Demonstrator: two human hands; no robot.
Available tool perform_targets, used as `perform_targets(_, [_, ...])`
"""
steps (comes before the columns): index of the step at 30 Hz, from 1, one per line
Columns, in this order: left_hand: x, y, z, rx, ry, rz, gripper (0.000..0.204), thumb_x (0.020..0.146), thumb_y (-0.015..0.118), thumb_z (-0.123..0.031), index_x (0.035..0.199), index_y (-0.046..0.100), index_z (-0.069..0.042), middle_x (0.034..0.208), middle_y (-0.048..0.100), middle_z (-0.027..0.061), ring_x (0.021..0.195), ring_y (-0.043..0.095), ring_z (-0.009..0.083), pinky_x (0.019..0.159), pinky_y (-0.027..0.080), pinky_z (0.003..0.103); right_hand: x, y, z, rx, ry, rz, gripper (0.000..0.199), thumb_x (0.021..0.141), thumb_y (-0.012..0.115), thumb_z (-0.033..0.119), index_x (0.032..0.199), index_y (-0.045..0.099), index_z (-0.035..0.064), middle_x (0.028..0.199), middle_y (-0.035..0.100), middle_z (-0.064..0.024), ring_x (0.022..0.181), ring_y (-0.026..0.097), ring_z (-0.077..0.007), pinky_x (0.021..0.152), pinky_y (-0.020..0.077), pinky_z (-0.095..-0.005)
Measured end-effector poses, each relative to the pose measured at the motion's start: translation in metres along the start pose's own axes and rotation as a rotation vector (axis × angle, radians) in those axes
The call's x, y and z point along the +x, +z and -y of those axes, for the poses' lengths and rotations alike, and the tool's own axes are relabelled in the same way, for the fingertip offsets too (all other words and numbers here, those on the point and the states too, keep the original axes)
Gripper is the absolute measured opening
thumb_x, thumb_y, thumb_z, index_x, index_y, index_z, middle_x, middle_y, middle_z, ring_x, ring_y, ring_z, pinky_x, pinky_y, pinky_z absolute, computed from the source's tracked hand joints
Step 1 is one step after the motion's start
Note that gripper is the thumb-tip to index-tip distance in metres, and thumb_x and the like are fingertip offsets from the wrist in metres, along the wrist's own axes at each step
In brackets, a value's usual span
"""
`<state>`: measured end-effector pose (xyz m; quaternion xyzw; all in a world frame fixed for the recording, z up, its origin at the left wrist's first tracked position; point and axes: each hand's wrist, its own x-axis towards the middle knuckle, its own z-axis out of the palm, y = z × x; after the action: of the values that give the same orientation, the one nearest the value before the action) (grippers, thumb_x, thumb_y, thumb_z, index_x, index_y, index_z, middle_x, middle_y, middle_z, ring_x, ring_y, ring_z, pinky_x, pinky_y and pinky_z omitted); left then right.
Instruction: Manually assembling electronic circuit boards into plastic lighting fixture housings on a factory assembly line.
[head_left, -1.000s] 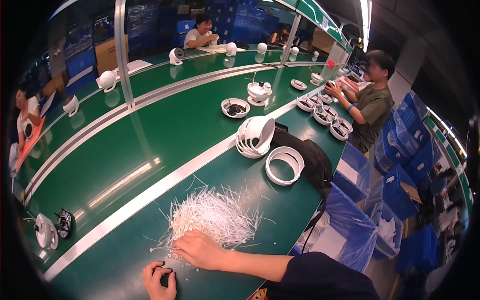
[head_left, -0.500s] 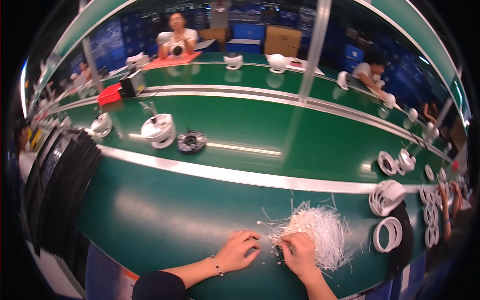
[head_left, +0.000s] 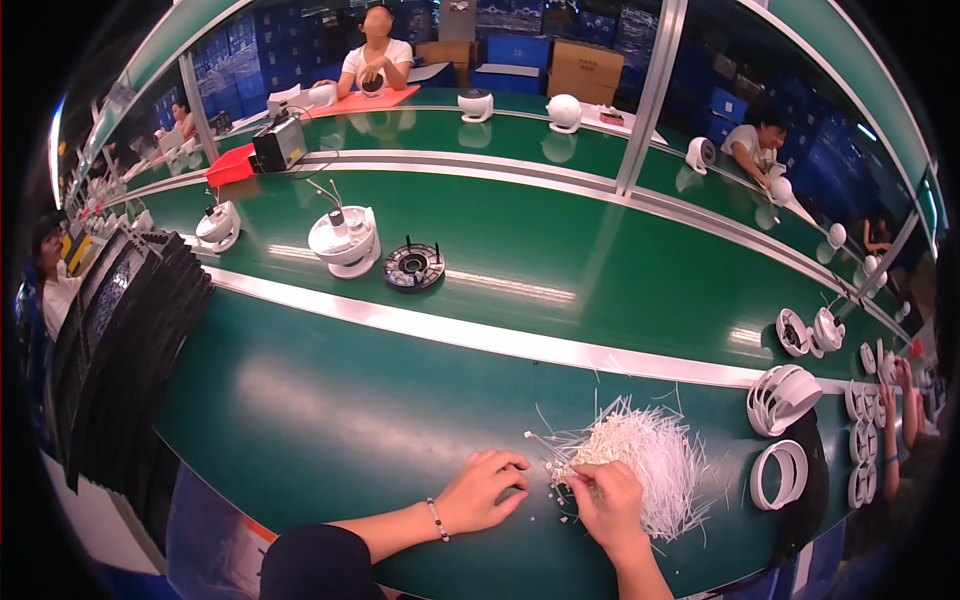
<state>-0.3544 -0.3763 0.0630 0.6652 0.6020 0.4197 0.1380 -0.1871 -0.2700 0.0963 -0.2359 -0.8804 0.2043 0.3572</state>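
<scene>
Two bare hands at the counter (head_left: 330, 400). One heap of thin white strips (head_left: 662, 475), too many to count, just right of the right fingers and partly under them; a few loose pale bits between the two sets of fingers. Right of the right fingers, past the heap: one nested stack of white rings (head_left: 783, 402), and nearer, one white band (head_left: 778, 475) apart from it. Beyond the left fingers, on the green belt (head_left: 520, 260): two white housings (head_left: 345, 240) with wires upright, one round black part (head_left: 414, 268) beside the nearer housing.

Left hand (head_left: 480, 495): forearm in from lower left, beaded bracelet (head_left: 438, 520) at wrist, fingers loosely curled, thumb apart, nothing seen in the grasp. Right hand (head_left: 612, 500): forearm from below, thumb and index drawn together at the heap's left edge.

Right fingertips lost among pale bits; cannot tell whether they pinch a strip. Ring count within the stack unclear, overlapping. Dark item (head_left: 815, 480) behind the band, partly covered, kind uncertain. Right forearm cut off by the lower edge.
</scene>
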Motion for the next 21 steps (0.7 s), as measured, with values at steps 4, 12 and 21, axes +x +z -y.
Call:
perform_targets(4, [0.002, -0.001, 0.0, -0.003, -0.008, 0.011, 0.013, 0.068, 0.064, -0.009, 0.078, 0.056, -0.008, 0.1, 0.054, 0.0039, 0.084, 0.051, 0.0223, 0.077, 0.038, 0.034, 0.0, -0.001, 0.003, 0.017, 0.004, 0.02, 0.018, 0.061, 0.071, 0.005, 0.074, 0.059, 0.0057, 0.062, 0.056, -0.0036, 0.058, 0.051, -0.0212, 0.056, 0.0398, -0.0308])
perform_targets(12, [0.0, -0.006, -0.002, -0.006, 0.005, 0.005, 0.012, 0.069, 0.062, -0.01, 0.078, 0.055, -0.008, 0.099, 0.052, 0.0047, 0.086, 0.05, 0.0228, 0.078, 0.037, 0.035, 0.002, 0.001, 0.01, 0.001, -0.015, 0.075, 0.021, 0.058, 0.074, 0.01, 0.072, 0.059, 0.0073, 0.057, 0.051, -0.0013, 0.056, 0.05, -0.0196, 0.056, 0.0383, -0.0311])
perform_targets(21, [0.004, -0.004, -0.005, 0.012, 0.003, 0.037, 0.012, 0.068, 0.064, -0.01, 0.077, 0.056, -0.009, 0.099, 0.054, 0.0044, 0.085, 0.051, 0.0228, 0.078, 0.038, 0.034, -0.002, -0.004, 0.004, -0.032, -0.016, 0.05, 0.02, 0.058, 0.074, 0.011, 0.07, 0.058, 0.0074, 0.056, 0.051, -0.0017, 0.057, 0.05, -0.0201, 0.056, 0.0385, -0.0317])
